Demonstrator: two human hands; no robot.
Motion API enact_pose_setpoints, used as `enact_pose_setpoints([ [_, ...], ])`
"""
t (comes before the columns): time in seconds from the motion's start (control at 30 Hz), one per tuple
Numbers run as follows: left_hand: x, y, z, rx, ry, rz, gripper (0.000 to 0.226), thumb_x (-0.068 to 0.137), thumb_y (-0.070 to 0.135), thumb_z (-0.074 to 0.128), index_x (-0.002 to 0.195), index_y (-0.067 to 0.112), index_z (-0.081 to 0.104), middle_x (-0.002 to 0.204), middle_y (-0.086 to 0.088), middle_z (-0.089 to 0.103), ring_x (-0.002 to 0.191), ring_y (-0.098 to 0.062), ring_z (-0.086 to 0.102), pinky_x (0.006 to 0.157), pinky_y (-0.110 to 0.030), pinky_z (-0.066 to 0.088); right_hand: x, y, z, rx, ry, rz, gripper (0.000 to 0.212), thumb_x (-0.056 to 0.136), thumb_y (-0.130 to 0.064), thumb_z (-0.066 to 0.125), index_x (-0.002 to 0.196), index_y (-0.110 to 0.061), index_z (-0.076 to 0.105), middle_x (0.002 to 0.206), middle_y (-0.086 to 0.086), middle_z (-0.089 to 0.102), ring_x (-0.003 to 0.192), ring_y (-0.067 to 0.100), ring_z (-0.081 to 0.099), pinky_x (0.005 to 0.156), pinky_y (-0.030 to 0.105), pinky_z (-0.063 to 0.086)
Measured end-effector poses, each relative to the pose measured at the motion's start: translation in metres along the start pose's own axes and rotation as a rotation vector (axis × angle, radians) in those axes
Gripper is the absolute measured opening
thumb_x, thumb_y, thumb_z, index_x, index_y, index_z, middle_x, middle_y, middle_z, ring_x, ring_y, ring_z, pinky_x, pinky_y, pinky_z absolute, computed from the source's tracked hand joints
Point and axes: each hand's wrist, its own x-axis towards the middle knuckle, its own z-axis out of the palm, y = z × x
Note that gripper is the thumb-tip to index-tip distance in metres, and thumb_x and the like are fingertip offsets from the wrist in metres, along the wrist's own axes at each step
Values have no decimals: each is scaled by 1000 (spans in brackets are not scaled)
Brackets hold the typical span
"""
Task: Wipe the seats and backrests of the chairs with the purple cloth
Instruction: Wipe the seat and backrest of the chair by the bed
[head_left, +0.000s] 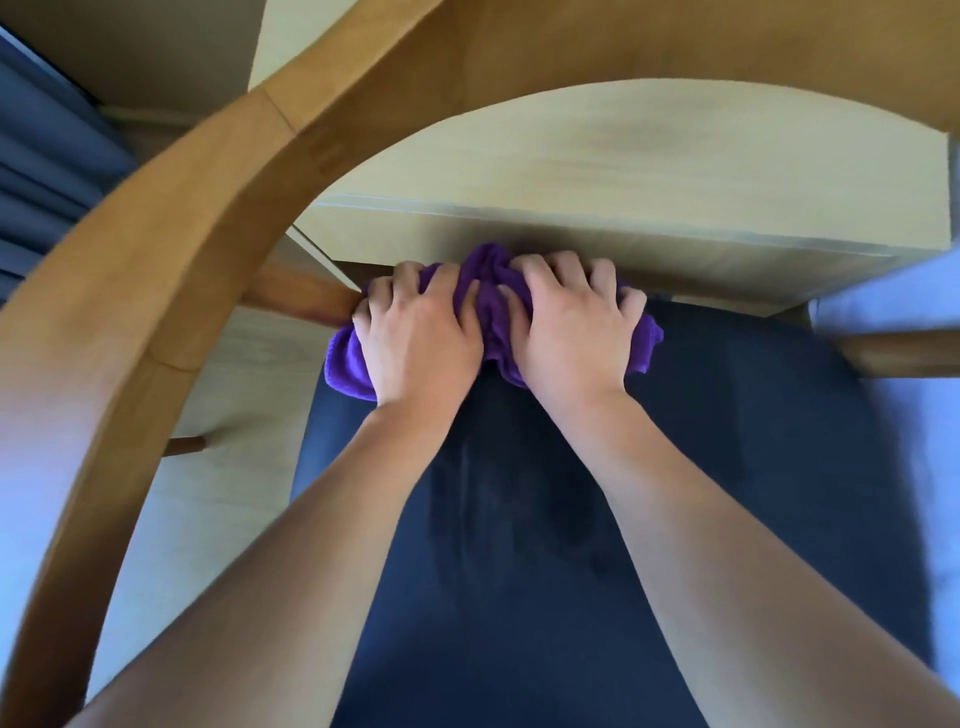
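Note:
A bunched purple cloth (491, 291) lies at the far edge of the chair's dark navy seat (597, 545), right under the table edge. My left hand (415, 332) presses on the cloth's left part with fingers curled into the fabric. My right hand (571, 332) does the same on the right part. Both forearms reach through the chair's curved wooden backrest rail (171, 291), which arcs over the left and top of the view. A darker smear shows on the seat between my arms.
A pale wooden table (623, 171) stands directly beyond the seat, its edge just over my fingers. Wooden chair stretchers (296, 296) stick out left and right. Light wood floor (234, 441) lies on the left, blue curtain (41, 166) at the far left.

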Motion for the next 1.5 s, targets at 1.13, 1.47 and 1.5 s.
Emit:
enact_pose_setpoints([
  [1.13,-149,137,35,54,-124,389,37,101,36,41,134,29,56,144,-1,51,133,-33,43,109,-56,28,-140,147,-51,87,78,479,32,102,-39,45,130,-29,58,133,-6,54,122,28,44,91,44,37],
  [1.47,-259,117,49,27,-132,540,39,94,29,59,132,30,58,138,-4,54,129,-38,46,110,-63,27,-272,145,-51,62,169,688,31,92,-16,61,123,-22,65,130,3,59,118,33,47,92,50,42],
  [1.5,-258,119,52,30,-119,541,39,93,28,60,132,31,58,137,-4,55,128,-39,47,110,-63,27,-272,146,-51,69,184,696,30,93,-17,61,122,-22,66,130,4,60,117,34,48,92,51,42],
])
